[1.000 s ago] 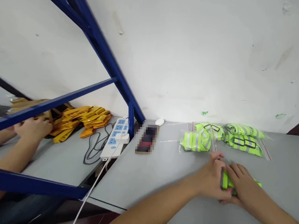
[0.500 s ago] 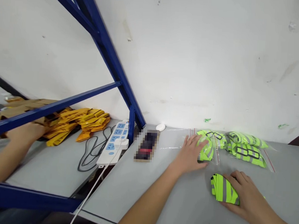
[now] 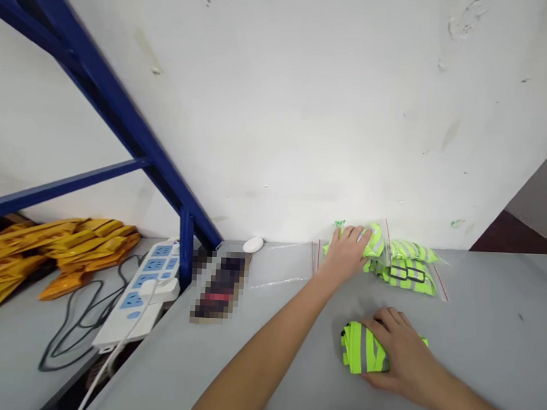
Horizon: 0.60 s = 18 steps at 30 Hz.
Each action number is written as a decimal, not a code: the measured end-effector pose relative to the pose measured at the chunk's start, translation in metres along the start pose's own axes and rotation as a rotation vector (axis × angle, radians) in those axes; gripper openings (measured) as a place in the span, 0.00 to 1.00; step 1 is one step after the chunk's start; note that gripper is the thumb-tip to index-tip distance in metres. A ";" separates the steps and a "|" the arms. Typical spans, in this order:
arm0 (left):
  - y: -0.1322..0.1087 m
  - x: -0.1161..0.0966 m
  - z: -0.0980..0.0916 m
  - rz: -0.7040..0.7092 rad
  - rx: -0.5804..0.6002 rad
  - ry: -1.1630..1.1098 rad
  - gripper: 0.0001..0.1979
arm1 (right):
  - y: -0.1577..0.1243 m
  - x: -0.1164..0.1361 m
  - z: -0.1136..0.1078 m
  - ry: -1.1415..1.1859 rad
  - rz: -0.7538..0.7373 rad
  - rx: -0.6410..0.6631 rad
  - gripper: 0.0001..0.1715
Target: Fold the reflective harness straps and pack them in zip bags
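Note:
My left hand point(image 3: 347, 253) is closed over a bagged reflective vest point(image 3: 376, 238), bright yellow-green with grey stripes, tilted up near the wall; the fingers hide part of it. Just to the right lie more bagged reflective vests point(image 3: 412, 273), stacked, with black rectangular buckles showing through the clear plastic and red zip lines on the bags. Nearer to me, my right hand point(image 3: 401, 352) is wrapped over a folded reflective vest point(image 3: 362, 350) without a bag, which rests on the grey table point(image 3: 311, 366). To the left of my left hand a clear zip bag point(image 3: 283, 270) lies flat.
A pixelated dark item point(image 3: 223, 288) and a white round object point(image 3: 253, 245) are on the table's left side. Beyond a blue metal frame point(image 3: 135, 130) lie a power strip point(image 3: 135, 295) with cables and a heap of orange-yellow packets point(image 3: 70, 243). A white wall point(image 3: 283, 107) borders the back.
The view has swung to the right. My left hand has moved the bagged vest back and right, against the other bags, and tilted it up. My right hand stays on the folded vest.

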<state>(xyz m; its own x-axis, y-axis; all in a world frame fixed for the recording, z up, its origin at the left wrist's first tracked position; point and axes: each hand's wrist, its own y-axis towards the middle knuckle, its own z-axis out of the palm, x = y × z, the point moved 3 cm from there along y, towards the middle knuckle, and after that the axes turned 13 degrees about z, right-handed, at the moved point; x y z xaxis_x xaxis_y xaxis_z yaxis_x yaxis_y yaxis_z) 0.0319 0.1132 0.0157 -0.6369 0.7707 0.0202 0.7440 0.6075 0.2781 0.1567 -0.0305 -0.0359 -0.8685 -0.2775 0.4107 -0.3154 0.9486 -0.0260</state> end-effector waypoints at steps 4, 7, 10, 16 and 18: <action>0.014 0.002 0.025 -0.004 0.147 -0.143 0.36 | 0.001 -0.003 0.002 0.015 -0.010 0.003 0.38; -0.002 0.007 0.018 0.046 0.093 -0.273 0.35 | 0.001 -0.004 0.003 0.014 -0.012 0.004 0.38; -0.035 0.014 0.001 -0.004 -0.152 -0.322 0.27 | 0.001 -0.003 0.003 0.012 -0.014 -0.002 0.38; -0.101 0.043 0.013 -0.589 -0.020 -0.200 0.12 | -0.002 -0.010 0.009 -0.021 -0.044 -0.049 0.36; -0.107 0.048 0.019 -0.635 0.068 -0.177 0.15 | -0.002 -0.014 0.012 -0.029 -0.067 -0.082 0.34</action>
<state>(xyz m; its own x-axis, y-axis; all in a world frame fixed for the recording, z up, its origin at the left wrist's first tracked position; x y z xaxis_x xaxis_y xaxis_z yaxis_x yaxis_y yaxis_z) -0.0746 0.0889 -0.0314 -0.9173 0.2756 -0.2874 0.2501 0.9604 0.1228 0.1649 -0.0308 -0.0522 -0.8575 -0.3442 0.3824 -0.3420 0.9366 0.0762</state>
